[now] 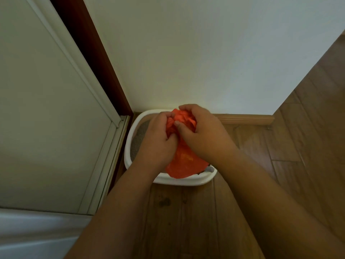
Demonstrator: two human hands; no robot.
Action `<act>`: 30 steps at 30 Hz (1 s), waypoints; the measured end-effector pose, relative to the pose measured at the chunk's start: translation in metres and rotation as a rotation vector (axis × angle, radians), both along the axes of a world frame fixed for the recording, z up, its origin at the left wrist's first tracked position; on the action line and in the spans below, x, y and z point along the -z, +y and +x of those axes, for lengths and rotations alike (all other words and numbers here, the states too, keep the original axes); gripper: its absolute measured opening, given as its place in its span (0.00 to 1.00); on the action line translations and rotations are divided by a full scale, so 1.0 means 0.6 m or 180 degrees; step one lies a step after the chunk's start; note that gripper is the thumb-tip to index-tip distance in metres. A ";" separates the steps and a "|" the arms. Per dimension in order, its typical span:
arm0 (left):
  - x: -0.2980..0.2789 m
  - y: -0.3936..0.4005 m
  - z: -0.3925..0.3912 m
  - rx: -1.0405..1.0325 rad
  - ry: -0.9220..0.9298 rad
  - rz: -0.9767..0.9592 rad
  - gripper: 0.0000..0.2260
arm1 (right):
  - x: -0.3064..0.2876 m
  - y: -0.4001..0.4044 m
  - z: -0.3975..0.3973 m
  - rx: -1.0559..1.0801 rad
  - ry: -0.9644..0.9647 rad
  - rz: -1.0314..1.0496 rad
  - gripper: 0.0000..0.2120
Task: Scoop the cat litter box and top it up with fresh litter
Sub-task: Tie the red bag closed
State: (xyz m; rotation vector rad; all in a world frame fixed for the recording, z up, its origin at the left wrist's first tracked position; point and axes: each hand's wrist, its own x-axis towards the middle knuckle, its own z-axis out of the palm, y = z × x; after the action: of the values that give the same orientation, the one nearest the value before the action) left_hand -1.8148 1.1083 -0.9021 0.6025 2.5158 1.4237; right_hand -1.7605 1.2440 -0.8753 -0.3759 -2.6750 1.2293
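The litter box (164, 179) sits in the floor (289, 165) corner, its far rim against the wall (205, 53) and its left rim beside the door frame (113, 146). The orange bag (184, 165) and both hands cover most of the opening. Open floor lies along the near and right rims.

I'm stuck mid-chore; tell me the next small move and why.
Probably pull the orange bag's mouth apart: the left hand and the right hand both grip its bunched top over the litter box, so it likely can't take scoops yet.

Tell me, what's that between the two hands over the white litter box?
An orange plastic bag, bunched up: the left hand and right hand both grip its top above the litter box, seen in the head view.
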 end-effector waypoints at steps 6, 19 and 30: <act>-0.183 0.046 -0.015 0.0035 0.0027 0.0078 0.15 | -0.191 0.044 -0.012 0.0056 -0.0026 0.0020 0.22; -0.899 0.180 0.056 0.0587 0.0121 0.0293 0.11 | -0.906 0.163 0.097 0.0471 0.0161 0.0194 0.21; -1.357 0.378 0.268 0.1515 0.0539 0.0680 0.10 | -1.374 0.320 0.366 0.1265 0.0398 0.0754 0.18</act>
State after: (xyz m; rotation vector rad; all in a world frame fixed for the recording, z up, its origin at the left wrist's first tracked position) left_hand -1.6541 1.3351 -0.0877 1.3067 2.1324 1.5048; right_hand -1.5409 1.4361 -0.0510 -0.7229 -2.4423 0.7854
